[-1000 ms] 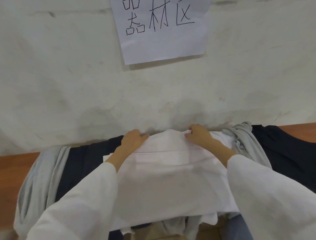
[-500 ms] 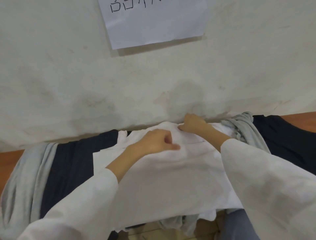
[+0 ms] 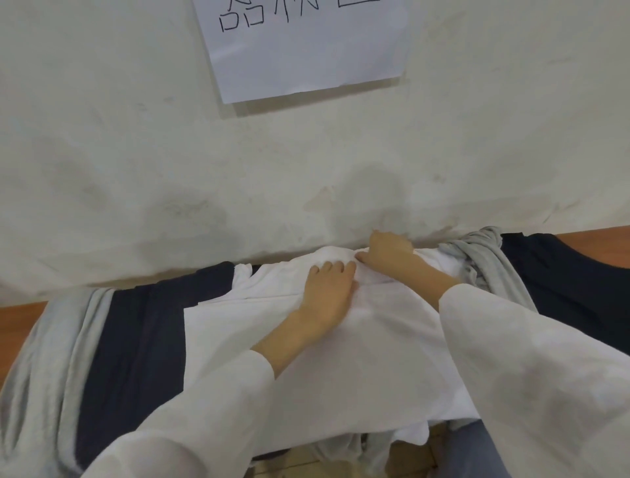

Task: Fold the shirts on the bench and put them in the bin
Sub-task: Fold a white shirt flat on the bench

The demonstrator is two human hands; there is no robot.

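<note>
The only writing stands on a white paper sheet stuck to the pale wall. It is handwritten in black marker, one row of three Chinese characters, and the top edge of the view cuts through all of them (so only their lower parts show). The first character ends in two small open squares side by side, as 器 does. Of the second only a few downward strokes show, and of the third just a bottom bar; neither can be read with certainty. The rest of the sheet is blank.
</note>
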